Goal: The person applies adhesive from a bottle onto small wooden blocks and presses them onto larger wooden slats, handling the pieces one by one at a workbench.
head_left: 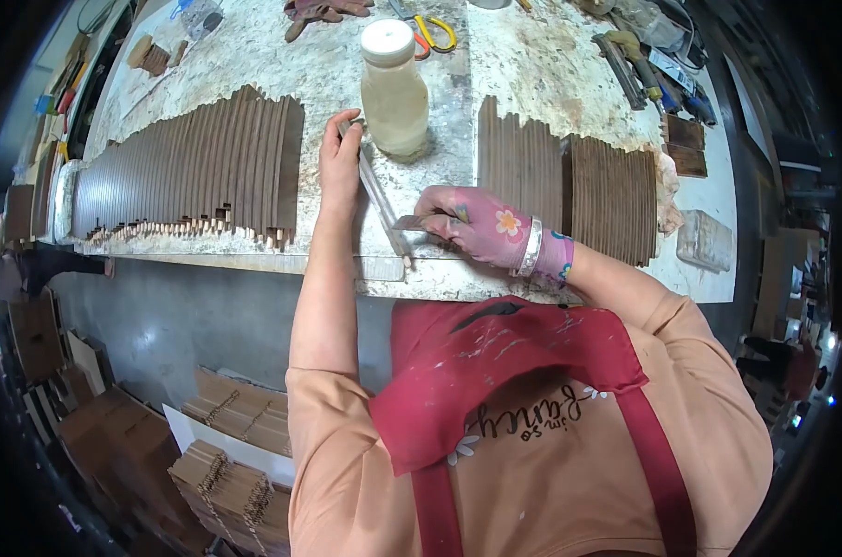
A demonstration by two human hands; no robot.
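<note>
A narrow wooden slat (378, 197) slants across the table in front of me, its face pale grey in the light. A small light peg shows at its near end. My bare left hand (340, 153) is closed around the slat's far end. My right hand (472, 223), in a pink floral glove, pinches a thin flat blade (408, 223) like a scraper. That blade meets the slat close to its near end. Just beyond the slat stands a cloudy plastic bottle (395, 102) with a white lid. A flat greyish block (381, 268) lies at the table's front edge.
Brown slats (189, 172) with pegged ends stand in a long row at left. Two more slat stacks (521, 167) (611, 200) sit at right. Yellow-handled scissors (435, 35), a dark glove (323, 11), hand tools (639, 70) and a clear block (704, 240) lie around.
</note>
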